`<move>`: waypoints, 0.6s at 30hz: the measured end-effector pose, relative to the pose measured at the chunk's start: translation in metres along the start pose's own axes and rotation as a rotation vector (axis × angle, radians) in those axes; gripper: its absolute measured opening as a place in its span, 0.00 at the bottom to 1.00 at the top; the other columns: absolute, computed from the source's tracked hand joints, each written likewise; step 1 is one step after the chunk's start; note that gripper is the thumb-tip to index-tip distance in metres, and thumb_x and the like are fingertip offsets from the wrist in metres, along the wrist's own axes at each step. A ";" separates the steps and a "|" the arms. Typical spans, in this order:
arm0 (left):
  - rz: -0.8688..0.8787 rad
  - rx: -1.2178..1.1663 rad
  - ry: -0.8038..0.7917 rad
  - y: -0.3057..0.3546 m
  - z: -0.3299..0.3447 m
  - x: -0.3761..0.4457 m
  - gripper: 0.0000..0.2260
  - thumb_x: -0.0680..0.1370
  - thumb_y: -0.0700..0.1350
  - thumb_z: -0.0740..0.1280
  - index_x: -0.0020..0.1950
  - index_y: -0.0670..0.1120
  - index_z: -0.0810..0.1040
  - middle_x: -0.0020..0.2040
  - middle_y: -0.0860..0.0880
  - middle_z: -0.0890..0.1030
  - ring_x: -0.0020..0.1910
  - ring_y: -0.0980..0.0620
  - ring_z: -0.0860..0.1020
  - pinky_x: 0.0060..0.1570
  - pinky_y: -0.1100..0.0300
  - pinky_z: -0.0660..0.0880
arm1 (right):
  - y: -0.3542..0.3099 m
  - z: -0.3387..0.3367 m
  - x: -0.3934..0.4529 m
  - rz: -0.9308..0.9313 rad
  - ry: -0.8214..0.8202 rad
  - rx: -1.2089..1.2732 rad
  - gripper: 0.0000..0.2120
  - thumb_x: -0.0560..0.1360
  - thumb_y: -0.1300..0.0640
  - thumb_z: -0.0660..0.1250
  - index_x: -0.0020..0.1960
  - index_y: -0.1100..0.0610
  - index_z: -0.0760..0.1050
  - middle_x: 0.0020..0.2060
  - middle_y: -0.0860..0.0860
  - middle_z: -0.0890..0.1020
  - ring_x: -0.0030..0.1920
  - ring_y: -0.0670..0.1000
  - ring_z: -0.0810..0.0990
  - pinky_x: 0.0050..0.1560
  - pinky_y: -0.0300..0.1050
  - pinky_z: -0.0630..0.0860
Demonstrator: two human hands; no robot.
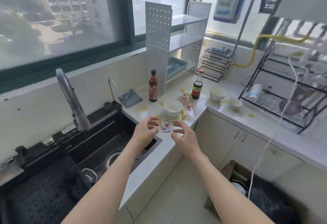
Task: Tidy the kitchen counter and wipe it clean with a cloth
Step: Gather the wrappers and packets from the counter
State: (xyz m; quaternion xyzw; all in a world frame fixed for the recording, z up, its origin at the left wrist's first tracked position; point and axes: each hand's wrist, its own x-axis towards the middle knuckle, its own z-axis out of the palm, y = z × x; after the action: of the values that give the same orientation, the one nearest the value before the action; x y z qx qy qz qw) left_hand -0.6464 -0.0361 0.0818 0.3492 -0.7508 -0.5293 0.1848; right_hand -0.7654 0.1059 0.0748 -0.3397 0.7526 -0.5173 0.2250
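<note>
Fingers on your left hand (pixel 145 129) and right hand (pixel 184 136) are curled loosely and spread apart, grasping nothing; both hover over the tabletop (pixel 178 146) either side of a small purple-and-white packet (pixel 166 127).

From the head view, I judge the task barely begun. Yellow spills (pixel 143 107) stain the surface, and the white bowl (pixel 173 106), a second bowl (pixel 217 93), a third, smaller bowl (pixel 235 102), the snack wrappers (pixel 189 111) and two sauce bottles, the tall one (pixel 153 86) and the squat one (pixel 197 86), all sit out. Clearing and wiping both remain.

Your cloth (pixel 130 97) (grey-blue, crumpled) lies untouched by the sink (pixel 99 135), just left of the tall bottle, well beyond your hands. Its long axis runs from the wall diagonally toward you and to the right; bunched as it is, it has no clear pointing end.
</note>
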 end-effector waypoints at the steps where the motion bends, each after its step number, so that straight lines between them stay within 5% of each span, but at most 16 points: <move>1: -0.020 0.001 -0.013 -0.001 0.004 0.013 0.15 0.77 0.39 0.67 0.63 0.50 0.76 0.53 0.51 0.82 0.53 0.53 0.81 0.56 0.53 0.80 | 0.003 -0.001 0.010 0.011 0.007 -0.013 0.22 0.76 0.61 0.66 0.69 0.51 0.73 0.57 0.40 0.79 0.56 0.39 0.79 0.51 0.36 0.76; 7: -0.166 0.069 0.023 -0.021 0.039 0.076 0.13 0.76 0.41 0.66 0.60 0.47 0.78 0.52 0.47 0.82 0.52 0.49 0.79 0.48 0.59 0.75 | 0.042 -0.011 0.060 0.125 0.056 -0.066 0.22 0.76 0.60 0.65 0.70 0.52 0.72 0.62 0.46 0.79 0.56 0.45 0.80 0.54 0.38 0.75; 14: -0.348 0.161 0.058 -0.051 0.088 0.137 0.05 0.76 0.44 0.65 0.48 0.45 0.80 0.49 0.47 0.81 0.45 0.49 0.80 0.31 0.63 0.71 | 0.091 -0.028 0.118 0.232 0.048 -0.083 0.21 0.77 0.62 0.62 0.69 0.51 0.73 0.59 0.47 0.79 0.50 0.42 0.78 0.43 0.27 0.69; 18: -0.441 0.274 0.107 -0.069 0.120 0.174 0.05 0.75 0.46 0.66 0.42 0.46 0.76 0.48 0.44 0.82 0.45 0.45 0.79 0.37 0.58 0.71 | 0.126 -0.044 0.161 0.271 -0.006 -0.090 0.21 0.77 0.61 0.62 0.69 0.51 0.73 0.59 0.46 0.78 0.50 0.40 0.78 0.46 0.31 0.70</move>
State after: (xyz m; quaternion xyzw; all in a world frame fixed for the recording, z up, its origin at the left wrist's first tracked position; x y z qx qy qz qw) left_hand -0.8209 -0.0948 -0.0426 0.5535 -0.7105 -0.4311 0.0556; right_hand -0.9386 0.0435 -0.0246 -0.2461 0.8133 -0.4469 0.2797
